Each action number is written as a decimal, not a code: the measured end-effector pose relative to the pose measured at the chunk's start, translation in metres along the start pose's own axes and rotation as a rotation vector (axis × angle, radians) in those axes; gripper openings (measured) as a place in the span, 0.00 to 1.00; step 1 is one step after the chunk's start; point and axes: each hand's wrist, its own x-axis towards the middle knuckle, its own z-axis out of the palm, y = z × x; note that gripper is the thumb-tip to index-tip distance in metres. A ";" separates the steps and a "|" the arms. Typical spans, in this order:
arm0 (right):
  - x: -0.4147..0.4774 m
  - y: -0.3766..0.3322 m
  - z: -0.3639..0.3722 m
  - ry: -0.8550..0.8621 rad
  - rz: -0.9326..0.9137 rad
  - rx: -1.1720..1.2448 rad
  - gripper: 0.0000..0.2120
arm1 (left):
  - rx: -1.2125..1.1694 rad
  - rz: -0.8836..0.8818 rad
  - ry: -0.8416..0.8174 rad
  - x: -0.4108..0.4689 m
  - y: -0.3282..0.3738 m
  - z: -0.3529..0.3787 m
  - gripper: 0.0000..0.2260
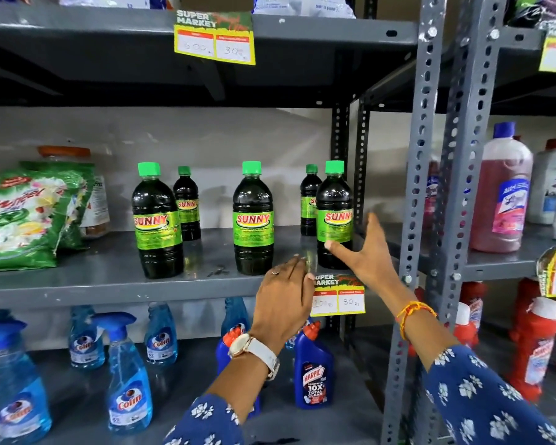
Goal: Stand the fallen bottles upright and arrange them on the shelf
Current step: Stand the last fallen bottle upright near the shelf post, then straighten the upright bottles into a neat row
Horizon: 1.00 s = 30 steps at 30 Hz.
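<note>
Several dark Sunny bottles with green caps stand upright on the grey middle shelf. Three are at the front: a left one, a middle one and a right one. Smaller-looking ones stand behind, one at the back left and one at the back right. My right hand is open beside the right front bottle, thumb touching its lower side, fingers spread apart. My left hand rests at the shelf's front edge, fingers curled loosely, holding nothing.
A green detergent bag lies at the shelf's left. Blue Colin spray bottles and a Harpic bottle fill the shelf below. A perforated grey upright stands right of my hand. A price tag hangs on the shelf edge.
</note>
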 end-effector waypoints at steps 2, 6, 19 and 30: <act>-0.017 -0.014 0.007 0.089 -0.210 -0.040 0.46 | -0.142 0.023 0.133 -0.005 -0.014 -0.021 0.19; -0.026 -0.055 0.046 0.009 -0.354 0.182 0.44 | -0.067 -0.077 0.640 -0.005 -0.075 -0.071 0.24; 0.015 -0.056 0.118 -0.471 0.018 0.197 0.12 | 0.158 -0.703 0.424 -0.006 -0.169 -0.092 0.44; 0.012 -0.058 0.119 -0.405 0.007 0.107 0.12 | 0.223 -0.690 0.438 -0.004 -0.173 -0.089 0.33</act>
